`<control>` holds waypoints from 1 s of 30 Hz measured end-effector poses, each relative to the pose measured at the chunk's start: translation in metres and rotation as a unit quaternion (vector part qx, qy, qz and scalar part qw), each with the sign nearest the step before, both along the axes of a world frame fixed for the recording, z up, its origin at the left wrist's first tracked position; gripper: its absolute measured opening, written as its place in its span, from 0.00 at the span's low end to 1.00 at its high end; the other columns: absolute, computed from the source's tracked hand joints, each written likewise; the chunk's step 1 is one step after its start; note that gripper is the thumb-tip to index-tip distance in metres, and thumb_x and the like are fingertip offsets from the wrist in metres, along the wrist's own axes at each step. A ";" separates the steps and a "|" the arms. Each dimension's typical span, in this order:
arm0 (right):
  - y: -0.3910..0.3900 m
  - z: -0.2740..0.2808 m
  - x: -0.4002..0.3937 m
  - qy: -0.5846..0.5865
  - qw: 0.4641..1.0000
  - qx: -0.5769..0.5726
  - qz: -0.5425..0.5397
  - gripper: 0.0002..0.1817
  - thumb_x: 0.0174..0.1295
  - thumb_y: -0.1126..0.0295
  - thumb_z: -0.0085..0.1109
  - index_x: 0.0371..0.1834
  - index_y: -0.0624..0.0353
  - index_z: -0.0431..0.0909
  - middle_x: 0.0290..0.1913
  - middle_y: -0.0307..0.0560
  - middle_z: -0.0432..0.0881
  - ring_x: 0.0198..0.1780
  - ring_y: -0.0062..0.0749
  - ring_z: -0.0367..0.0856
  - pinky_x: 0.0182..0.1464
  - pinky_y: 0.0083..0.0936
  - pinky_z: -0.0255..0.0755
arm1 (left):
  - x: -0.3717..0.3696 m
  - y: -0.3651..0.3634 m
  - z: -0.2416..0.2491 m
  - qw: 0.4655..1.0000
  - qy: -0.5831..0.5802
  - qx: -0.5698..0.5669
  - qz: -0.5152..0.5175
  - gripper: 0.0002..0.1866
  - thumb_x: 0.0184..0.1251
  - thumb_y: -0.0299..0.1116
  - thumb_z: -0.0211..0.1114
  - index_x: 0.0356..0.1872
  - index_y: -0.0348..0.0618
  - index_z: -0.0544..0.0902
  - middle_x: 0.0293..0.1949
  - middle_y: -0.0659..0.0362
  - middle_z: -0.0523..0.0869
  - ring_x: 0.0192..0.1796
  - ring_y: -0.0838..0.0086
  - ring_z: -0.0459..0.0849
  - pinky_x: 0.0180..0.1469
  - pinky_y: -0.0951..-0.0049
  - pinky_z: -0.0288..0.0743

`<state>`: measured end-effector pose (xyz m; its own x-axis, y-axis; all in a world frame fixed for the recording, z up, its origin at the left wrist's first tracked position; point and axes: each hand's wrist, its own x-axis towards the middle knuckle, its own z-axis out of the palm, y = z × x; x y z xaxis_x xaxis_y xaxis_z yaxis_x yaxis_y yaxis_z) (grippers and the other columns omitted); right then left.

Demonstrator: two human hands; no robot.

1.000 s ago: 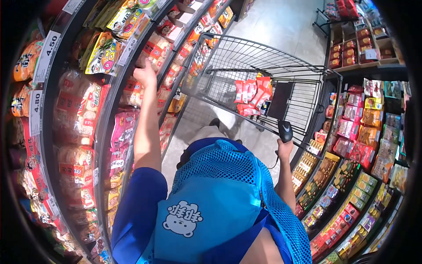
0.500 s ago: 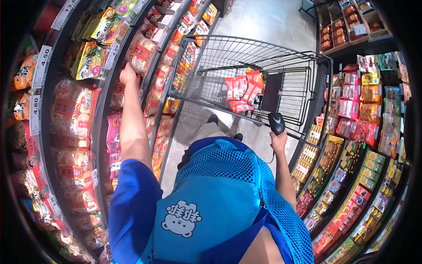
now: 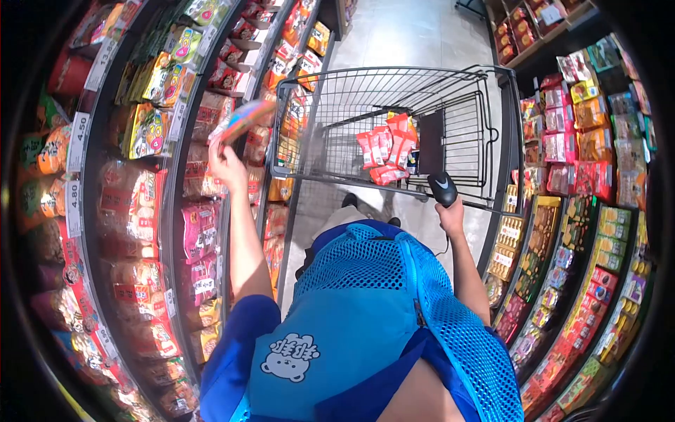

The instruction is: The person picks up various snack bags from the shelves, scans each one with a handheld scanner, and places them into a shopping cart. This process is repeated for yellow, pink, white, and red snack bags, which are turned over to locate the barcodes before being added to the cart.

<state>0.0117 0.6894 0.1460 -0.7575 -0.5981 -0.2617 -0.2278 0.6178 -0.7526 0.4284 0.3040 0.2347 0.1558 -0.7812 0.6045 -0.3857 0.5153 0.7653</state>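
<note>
My left hand is closed on the lower end of a snack packet. The packet is smeared by motion, with orange, blue and white showing, and hangs between the left shelf and the cart. In my right hand is a black barcode scanner, its cord trailing below, close to the cart's near rim. The wire shopping cart stands in front of me. Several red and white snack packets lie inside it, beside a dark panel.
Left of me, tiered shelves hold bagged rice crackers and yellow snack bags, with price labels. Packaged sweets fill the right-hand shelves. Grey floor runs along the aisle beyond the cart.
My left hand has come away from the left shelf toward the cart, now with a packet in it. The scanner stays in my right hand. The view has shifted slightly.
</note>
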 end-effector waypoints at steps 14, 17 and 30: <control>-0.011 0.076 0.014 -0.092 0.987 -0.124 0.041 0.21 0.48 0.73 0.67 0.48 0.65 0.80 0.41 0.49 0.86 0.44 0.33 0.84 0.49 0.29 0.74 | -0.132 0.096 0.133 0.657 0.502 0.202 -0.525 0.11 0.73 0.40 0.51 0.44 0.44 0.73 0.35 0.58 0.73 0.45 0.67 0.73 0.62 0.63 0.65; -0.029 0.157 0.034 -0.200 0.944 -0.256 0.061 0.20 0.56 0.74 0.67 0.53 0.64 0.79 0.45 0.43 0.85 0.46 0.28 0.83 0.52 0.26 0.74 | -0.169 0.118 0.126 0.495 0.550 0.291 -0.607 0.08 0.73 0.37 0.50 0.42 0.45 0.73 0.34 0.60 0.73 0.40 0.71 0.72 0.61 0.66 0.65; -0.018 0.193 0.044 -0.252 0.900 -0.350 0.053 0.24 0.54 0.81 0.68 0.56 0.63 0.77 0.51 0.39 0.83 0.51 0.22 0.77 0.55 0.23 0.71 | -0.188 0.196 0.075 0.478 0.549 0.520 -0.446 0.25 0.78 0.47 0.44 0.68 0.45 0.61 0.66 0.51 0.65 0.66 0.61 0.66 0.73 0.58 0.58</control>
<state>0.0562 0.6714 0.3394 -0.5761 -0.8128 -0.0865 0.2225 -0.0541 -0.9734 0.2405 0.4997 0.3095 -0.7433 -0.6215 -0.2477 0.5610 -0.7807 0.2753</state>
